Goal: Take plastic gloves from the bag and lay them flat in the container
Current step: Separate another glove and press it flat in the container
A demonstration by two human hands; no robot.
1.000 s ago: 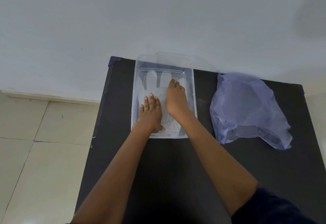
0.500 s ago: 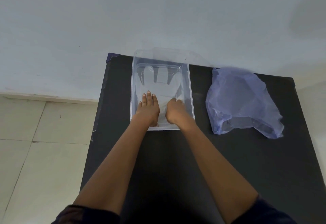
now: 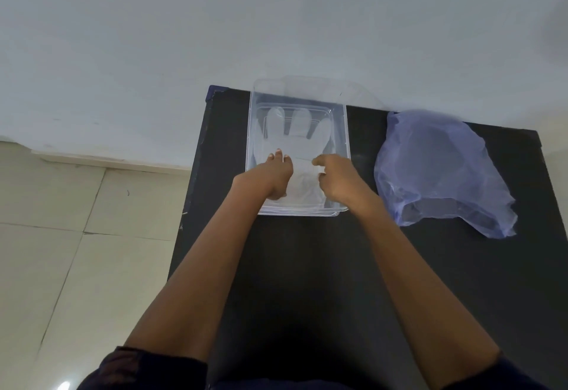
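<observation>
The left hand [image 3: 266, 177] lies flat with fingers straight and together, its grip holding nothing, palm pressing the near left part of the plastic glove [image 3: 294, 144]. Half a second ago it lay the same way; it has hardly shifted. The right hand [image 3: 336, 181] has changed more: a second ago it was stretched far up the glove with fingers extended, then drew back toward the near end, and now its fingers are curled in a loose, narrow grip at the glove's near right edge. Whether it pinches the film there or only rests against it, I cannot tell.

The glove lies flat inside the clear container [image 3: 345, 131], its fingers spread toward the far wall, now fully uncovered where the right hand once hid them. The cuff end sits between the two hands at the near end.

The container stands at the far left of the black tabletop [image 3: 307, 266], against the white wall [image 3: 276, 21]. To its right, apart from it, lies the crumpled bluish bag [image 3: 436, 168], its mouth facing near and right, unchanged in shape. Pale floor tiles [image 3: 61, 236] show left of the tabletop.
</observation>
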